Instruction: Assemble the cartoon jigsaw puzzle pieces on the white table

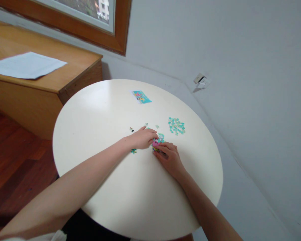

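Both my hands meet over a small joined patch of jigsaw pieces [158, 140], pink and teal, near the middle of the round cream table [102, 110]. My left hand [142, 137] rests on the table with its fingers curled, the tips touching the patch's left side. My right hand [168, 156] lies just below the patch, fingers bent and pressing on its lower edge. A heap of loose teal pieces [176, 126] sits to the right. Single stray pieces [131, 129] lie near my left hand.
A small colourful picture card [141, 97] lies at the table's far side. A wooden bench [40, 87] with a white sheet of paper [25, 65] stands at the left. A grey wall with a socket [201, 80] runs behind.
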`<action>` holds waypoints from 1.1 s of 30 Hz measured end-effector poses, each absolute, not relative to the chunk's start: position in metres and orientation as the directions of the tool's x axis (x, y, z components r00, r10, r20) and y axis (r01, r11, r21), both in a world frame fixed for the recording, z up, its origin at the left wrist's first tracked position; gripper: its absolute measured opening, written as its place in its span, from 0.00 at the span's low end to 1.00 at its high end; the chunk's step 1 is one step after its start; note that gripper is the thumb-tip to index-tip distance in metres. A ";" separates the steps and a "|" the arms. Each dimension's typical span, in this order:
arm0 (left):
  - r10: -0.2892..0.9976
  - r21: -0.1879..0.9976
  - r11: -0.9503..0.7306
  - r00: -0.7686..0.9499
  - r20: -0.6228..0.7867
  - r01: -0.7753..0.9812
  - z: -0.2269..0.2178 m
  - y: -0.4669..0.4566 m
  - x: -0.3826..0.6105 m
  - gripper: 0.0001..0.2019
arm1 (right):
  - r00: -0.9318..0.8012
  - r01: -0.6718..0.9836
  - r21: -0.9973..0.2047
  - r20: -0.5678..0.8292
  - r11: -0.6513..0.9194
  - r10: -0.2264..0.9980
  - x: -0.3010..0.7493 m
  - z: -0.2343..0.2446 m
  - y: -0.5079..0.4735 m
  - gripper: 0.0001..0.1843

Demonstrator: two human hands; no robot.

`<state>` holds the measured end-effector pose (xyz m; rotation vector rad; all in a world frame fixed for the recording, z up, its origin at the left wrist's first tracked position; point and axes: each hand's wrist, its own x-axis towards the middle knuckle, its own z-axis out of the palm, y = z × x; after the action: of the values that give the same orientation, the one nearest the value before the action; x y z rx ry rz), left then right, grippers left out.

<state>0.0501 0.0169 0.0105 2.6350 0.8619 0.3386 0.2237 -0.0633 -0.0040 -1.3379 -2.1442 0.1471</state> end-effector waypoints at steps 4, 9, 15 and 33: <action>0.612 0.405 -0.748 0.783 0.112 0.526 0.011 0.016 0.050 0.17 | -0.314 0.781 -0.391 0.428 0.487 0.847 0.223 -0.003 -0.064 0.10; 0.617 0.396 -0.745 0.780 0.104 0.537 0.011 0.017 0.050 0.17 | -0.309 0.783 -0.392 0.430 0.484 0.848 0.222 -0.001 -0.065 0.10; 0.625 0.402 -0.737 0.774 0.100 0.543 0.010 0.017 0.051 0.17 | -0.321 0.777 -0.387 0.435 0.496 0.841 0.223 -0.001 -0.065 0.09; 0.620 0.398 -0.742 0.778 0.100 0.540 0.011 0.016 0.051 0.17 | -0.325 0.712 -0.497 0.392 0.496 0.861 0.221 0.002 -0.065 0.11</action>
<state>0.0505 0.0164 0.0115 2.6227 0.8867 0.3221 0.2211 -0.0653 0.0022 -1.2866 -2.1228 0.3105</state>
